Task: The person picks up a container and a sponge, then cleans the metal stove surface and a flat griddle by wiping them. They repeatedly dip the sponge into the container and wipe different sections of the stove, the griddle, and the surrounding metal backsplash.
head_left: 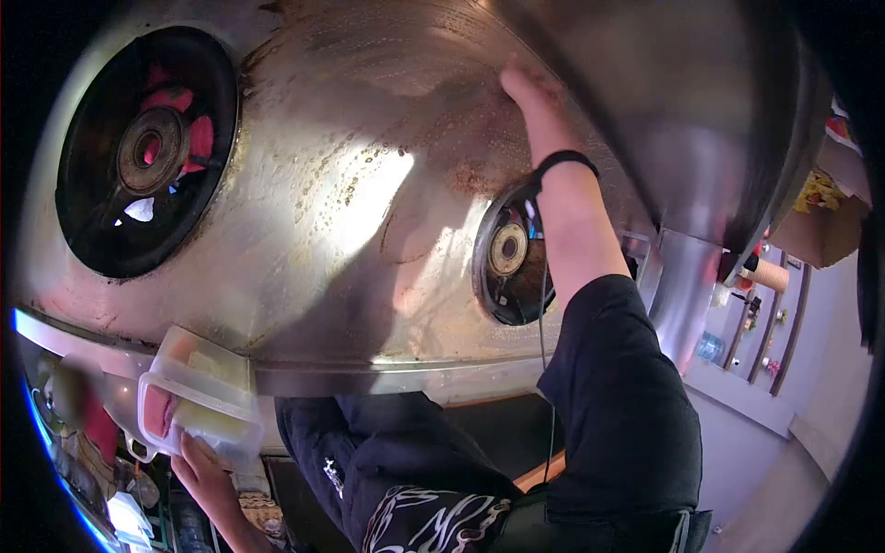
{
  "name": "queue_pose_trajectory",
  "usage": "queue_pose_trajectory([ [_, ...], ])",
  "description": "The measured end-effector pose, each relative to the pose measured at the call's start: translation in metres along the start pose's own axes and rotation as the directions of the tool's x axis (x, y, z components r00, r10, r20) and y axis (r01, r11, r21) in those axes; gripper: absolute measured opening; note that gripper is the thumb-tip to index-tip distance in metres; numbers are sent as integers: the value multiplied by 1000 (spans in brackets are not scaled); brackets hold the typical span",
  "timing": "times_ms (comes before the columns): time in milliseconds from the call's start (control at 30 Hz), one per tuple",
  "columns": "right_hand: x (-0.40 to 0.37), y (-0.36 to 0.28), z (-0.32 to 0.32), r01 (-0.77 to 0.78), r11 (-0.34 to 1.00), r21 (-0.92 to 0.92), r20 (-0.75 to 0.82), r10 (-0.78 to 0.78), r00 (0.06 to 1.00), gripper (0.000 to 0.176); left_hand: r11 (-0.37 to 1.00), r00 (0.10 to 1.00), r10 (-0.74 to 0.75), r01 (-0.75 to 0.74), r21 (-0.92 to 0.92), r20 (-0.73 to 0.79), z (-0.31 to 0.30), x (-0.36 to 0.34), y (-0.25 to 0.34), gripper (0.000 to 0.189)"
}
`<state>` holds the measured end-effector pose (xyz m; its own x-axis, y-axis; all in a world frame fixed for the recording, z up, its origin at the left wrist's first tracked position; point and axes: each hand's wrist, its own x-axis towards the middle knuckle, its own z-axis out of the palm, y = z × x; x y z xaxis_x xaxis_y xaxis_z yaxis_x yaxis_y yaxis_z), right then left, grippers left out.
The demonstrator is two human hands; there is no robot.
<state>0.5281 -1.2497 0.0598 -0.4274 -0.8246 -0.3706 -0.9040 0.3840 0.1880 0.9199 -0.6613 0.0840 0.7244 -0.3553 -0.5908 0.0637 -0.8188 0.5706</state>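
Observation:
My left hand (205, 475) is at the lower left, its fingers closed on the near side of a translucent plastic container (207, 355). The container is tilted against the front edge of the metal stovetop (369, 318). Something pink and a pale yellowish content show through its walls. My right arm stretches across the stovetop to the far side, with a black band on the wrist. There my right hand (527, 85) is at the metal surface beside a raised steel panel (673, 111). Its fingers are mostly hidden, and whether it holds anything is not visible.
A large round burner (78, 175) lies at the left of the stovetop, and a second burner (498, 295) is beside my right forearm. Wet marks and brown stains cover the metal. At the right are a cardboard box (820, 230) and wall shelves (770, 313).

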Motion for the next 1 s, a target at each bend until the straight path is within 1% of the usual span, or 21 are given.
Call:
queue_pose_trajectory([
  [33,0,-21,14,112,982,150,-88,-99,991,79,970,984,177,-172,173,-19,-2,2,-11,38],
  [67,8,-46,26,230,930,287,-193,-179,965,78,969,983,183,-176,174,-22,0,0,-1,38],
  [100,30,-82,54,403,912,80,-398,-341,852,69,999,1000,23,-23,-44,-12,3,-4,16,39],
  [133,20,-116,78,541,835,101,-468,-440,767,62,957,991,-130,135,-255,37,6,-5,27,40],
  [167,-25,-138,78,691,719,-75,-517,-620,589,60,960,993,-116,110,-257,-6,6,0,16,38],
  [200,-49,-153,87,815,564,-130,-546,-727,416,60,961,994,-107,100,-258,-13,8,-1,18,38],
  [233,-61,-151,78,817,563,-122,-551,-723,416,60,962,993,-114,109,-249,-7,7,-3,20,38],
  [300,-74,-139,54,954,296,53,-340,-893,296,60,964,991,-128,132,-233,29,3,-3,23,36],
  [400,25,-85,54,702,712,-2,-425,-637,644,59,957,994,-98,110,-268,57,3,-2,17,33],
  [433,59,-49,41,568,822,52,-313,-526,790,59,955,994,-95,105,-277,48,5,-3,21,33],
  [500,137,57,48,493,866,-81,-360,-487,796,56,956,990,-138,141,-257,32,11,-6,30,35],
  [533,101,85,20,344,927,150,-147,-323,935,61,952,990,-137,137,-272,20,12,-2,20,35],
  [567,162,150,55,374,887,270,-240,-314,918,69,996,1000,22,-23,-91,-6,11,3,0,38],
  [600,148,177,63,122,977,175,-193,-87,977,76,978,983,181,-180,103,-1,8,3,-10,41],
  [633,95,171,44,-59,989,136,-69,69,995,71,997,999,22,-25,-71,-37,14,-2,16,46],
  [667,45,149,20,-232,969,79,51,229,972,67,996,996,70,-72,-43,-56,18,-5,26,40],
  [767,45,97,29,-11,986,167,-54,20,998,64,990,998,9,-1,-142,56,17,-9,41,34],
  [833,9,13,44,151,980,126,-345,-100,933,67,997,996,19,-12,-81,83,18,-6,46,37],
  [900,-22,-72,68,550,790,272,-382,-436,815,63,998,997,41,-38,-46,70,21,4,37,38],
  [933,-75,-100,85,732,681,13,-538,-613,579,62,998,996,54,-53,-18,78,22,7,34,38],
  [1000,-165,-122,120,835,543,-87,-585,-707,398,59,999,994,38,-35,-33,103,22,4,43,38],
])
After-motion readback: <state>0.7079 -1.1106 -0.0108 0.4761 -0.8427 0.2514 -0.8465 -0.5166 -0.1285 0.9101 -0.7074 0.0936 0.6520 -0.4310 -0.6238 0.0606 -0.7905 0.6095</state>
